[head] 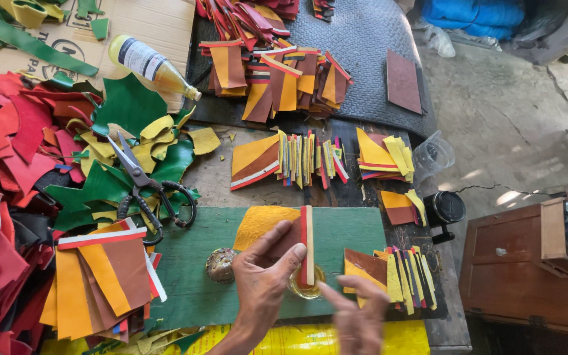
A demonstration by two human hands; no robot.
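My left hand [262, 279] holds a patchwork leather piece [272, 227] on the green board [343, 230]. The piece is mustard suede joined to brown, with a red and a cream strip along its right edge. The thumb presses on the brown part. Just under the strip's lower end sits a small round pot [307, 284] of yellowish liquid. My right hand [359, 319] is low at the front with nothing in it, its index finger stretched out toward that pot. A stack of yellow, brown and red leather pieces [396, 273] lies beside the right hand.
Black-handled scissors [144, 187] lie on green and yellow scraps at the left. A bottle of yellow liquid [154, 68] lies on cardboard behind. Sorted leather stacks [290, 161] fill the middle, with red scraps at far left. A round lid [221, 265] rests on the board, and a brown wooden box [527, 269] stands at the right.
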